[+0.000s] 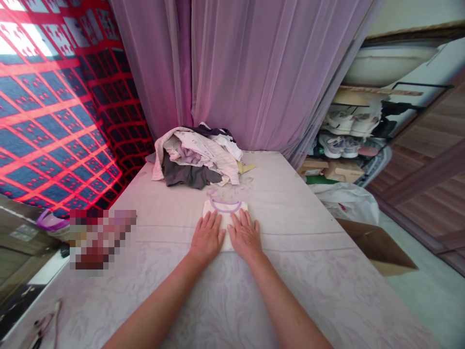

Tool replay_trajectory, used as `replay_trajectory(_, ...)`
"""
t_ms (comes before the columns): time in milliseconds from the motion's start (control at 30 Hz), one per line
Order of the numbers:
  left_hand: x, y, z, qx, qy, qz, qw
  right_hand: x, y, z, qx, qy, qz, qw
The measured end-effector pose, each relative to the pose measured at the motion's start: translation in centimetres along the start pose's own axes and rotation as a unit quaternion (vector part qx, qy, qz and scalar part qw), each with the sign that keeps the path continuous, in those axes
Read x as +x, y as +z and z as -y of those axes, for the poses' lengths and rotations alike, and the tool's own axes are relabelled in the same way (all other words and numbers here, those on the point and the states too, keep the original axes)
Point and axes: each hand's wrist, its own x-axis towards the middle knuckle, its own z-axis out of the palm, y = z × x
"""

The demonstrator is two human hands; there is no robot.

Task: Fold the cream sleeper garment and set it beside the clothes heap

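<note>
A small folded white garment with a purple-trimmed neckline lies on the pale bed sheet in front of me. My left hand lies flat on its left half, fingers stretched out and slightly apart. My right hand presses flat on its right half, fingers also extended. Neither hand holds anything; both palms cover the lower part of the garment. Beyond it, at the far end of the bed, sits a heap of unfolded clothes in white, grey and pink.
Purple curtains hang behind the bed. A red and blue patterned cloth covers the left side. A shoe rack stands at the right, with a cardboard box and a white plastic bag on the floor.
</note>
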Motion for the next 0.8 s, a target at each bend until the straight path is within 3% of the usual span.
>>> replay_trajectory(300,0.0,-0.5,-0.4,-0.015,-0.030,0.009,0.999,-0.2,0.1,0.4,-0.003,0.001,-0.051,0.999)
replay_trajectory(500,-1.6,-1.3,1.6,-0.016,-0.114,-0.017,0.993,-2.3,-0.9,-1.4,-0.003,0.044,-0.107,0.993)
replay_trajectory(633,-2.5,-2.3,2.8,-0.014,-0.158,-0.020,0.987,-3.0,-2.7,-2.7,0.017,0.112,-0.031,0.993)
replay_trajectory(800,-2.5,-2.5,2.7,-0.057,-0.169,0.005,0.984,-1.7,-3.9,-3.3,0.085,0.169,0.067,0.980)
